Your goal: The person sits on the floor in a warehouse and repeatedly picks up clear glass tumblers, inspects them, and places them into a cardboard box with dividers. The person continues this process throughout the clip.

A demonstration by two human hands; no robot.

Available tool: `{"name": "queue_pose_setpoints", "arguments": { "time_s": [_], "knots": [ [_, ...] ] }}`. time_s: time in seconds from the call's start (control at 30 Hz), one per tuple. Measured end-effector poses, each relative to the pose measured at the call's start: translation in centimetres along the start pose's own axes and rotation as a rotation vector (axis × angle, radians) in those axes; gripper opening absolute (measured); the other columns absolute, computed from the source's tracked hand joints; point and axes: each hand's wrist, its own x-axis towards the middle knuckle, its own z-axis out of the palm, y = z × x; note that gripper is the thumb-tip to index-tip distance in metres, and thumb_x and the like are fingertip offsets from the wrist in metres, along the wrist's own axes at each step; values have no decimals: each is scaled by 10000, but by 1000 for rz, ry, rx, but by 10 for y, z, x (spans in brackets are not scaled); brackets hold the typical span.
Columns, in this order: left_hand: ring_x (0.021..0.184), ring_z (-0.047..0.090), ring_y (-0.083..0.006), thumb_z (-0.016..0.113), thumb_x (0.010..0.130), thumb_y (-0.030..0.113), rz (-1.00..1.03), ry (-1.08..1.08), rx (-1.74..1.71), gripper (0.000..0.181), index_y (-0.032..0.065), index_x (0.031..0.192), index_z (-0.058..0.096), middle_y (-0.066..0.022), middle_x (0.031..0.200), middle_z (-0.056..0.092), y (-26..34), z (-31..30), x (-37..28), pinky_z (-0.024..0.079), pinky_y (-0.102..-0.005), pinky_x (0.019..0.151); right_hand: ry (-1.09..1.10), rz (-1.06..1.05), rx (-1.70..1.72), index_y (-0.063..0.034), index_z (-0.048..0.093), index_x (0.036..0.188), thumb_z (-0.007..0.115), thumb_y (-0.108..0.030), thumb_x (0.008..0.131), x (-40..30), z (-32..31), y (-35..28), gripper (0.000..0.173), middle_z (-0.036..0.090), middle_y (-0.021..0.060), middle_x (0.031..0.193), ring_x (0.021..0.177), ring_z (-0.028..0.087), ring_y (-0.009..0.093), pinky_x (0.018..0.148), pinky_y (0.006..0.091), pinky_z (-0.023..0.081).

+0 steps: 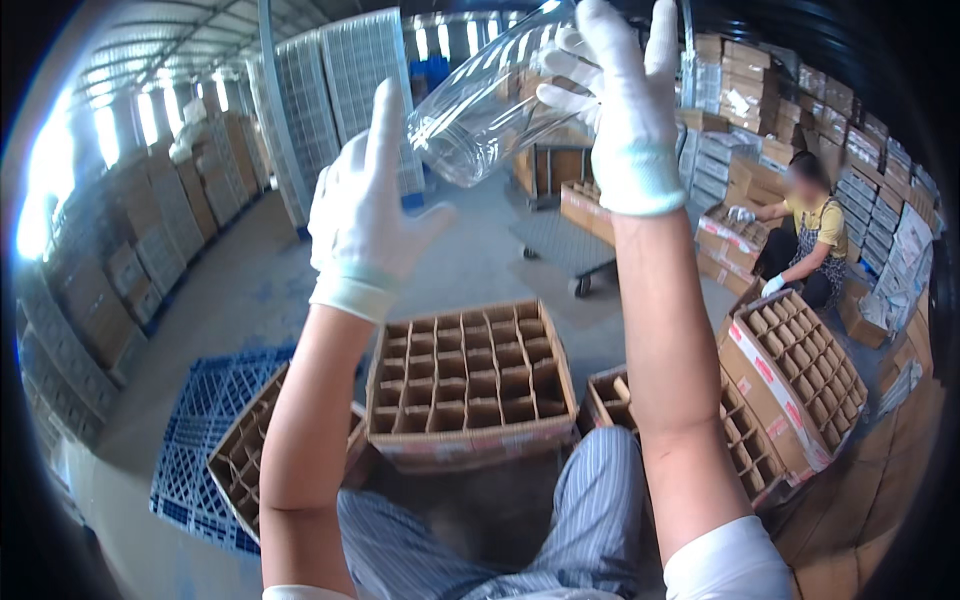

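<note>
A clear glass vessel (487,112) is raised at a tilt between my hands, its rounded base low and to the left. My right hand (626,97), in a white knit glove, has its fingers spread along the vessel's upper right side and supports it. Beside the base, my left hand (367,202), also gloved, is open with its fingers up and its thumb out to the right. Whether it touches the glass is unclear. Below them stands a cardboard carton (472,435) with a grid of cardboard dividers; the compartments I can see into hold no glass.
More divided cartons stand at left (244,465) and right (795,375). A blue plastic pallet (202,435) lies at the left, and a wheeled platform cart (562,244) stands ahead. A co-worker (814,232) crouches by cartons on the right. Stacked boxes (750,86) line the walls.
</note>
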Motion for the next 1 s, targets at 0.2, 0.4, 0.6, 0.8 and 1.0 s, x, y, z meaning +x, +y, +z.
{"name": "queue_pose_setpoints", "arguments": {
  "time_s": [0.2, 0.4, 0.6, 0.8, 1.0],
  "knots": [
    [1301, 552, -323, 935, 726, 212, 173, 230, -634, 1161, 176, 1645, 227, -197, 1518, 402, 15, 0, 34, 547, -489, 1050, -77, 133, 126, -192, 330, 1565, 711, -481, 964, 57, 5, 0, 768, 618, 128, 1212, 992, 677, 260, 780, 452, 608],
    [1048, 699, -227, 822, 834, 120, -178, 134, -1325, 817, 47, 1527, 395, -179, 1291, 595, 31, -16, 35, 632, -353, 873, -182, 164, 183, -27, -273, 1569, 831, -526, 841, 0, 37, 62, 1413, 544, 265, 1413, 1371, 514, 352, 1250, 493, 243],
    [788, 756, -306, 604, 992, 386, -356, -153, -1650, 665, -38, 1457, 388, -251, 1162, 648, 30, -13, 17, 677, -356, 622, -209, 98, 388, -22, 667, 1312, 708, -621, 918, 25, 9, 28, 718, 701, 143, 1199, 1257, 604, 193, 1156, 488, 368],
    [700, 748, -312, 467, 1044, 533, -603, -216, -1839, 661, -69, 1319, 466, -282, 959, 706, 18, -19, 20, 648, -339, 524, -247, 211, 178, -84, -238, 1602, 862, -403, 819, -6, 21, 61, 1388, 508, 186, 1509, 1372, 520, 226, 1274, 487, 144],
    [710, 743, -312, 520, 1033, 550, -581, -265, -1879, 724, -86, 1368, 436, -308, 958, 692, 8, 0, 6, 658, -367, 594, -406, 173, 457, -192, 361, 1569, 694, -588, 938, 82, -50, -6, 816, 436, 226, 1530, 1253, 549, 349, 1023, 549, 490]
  ]
}}
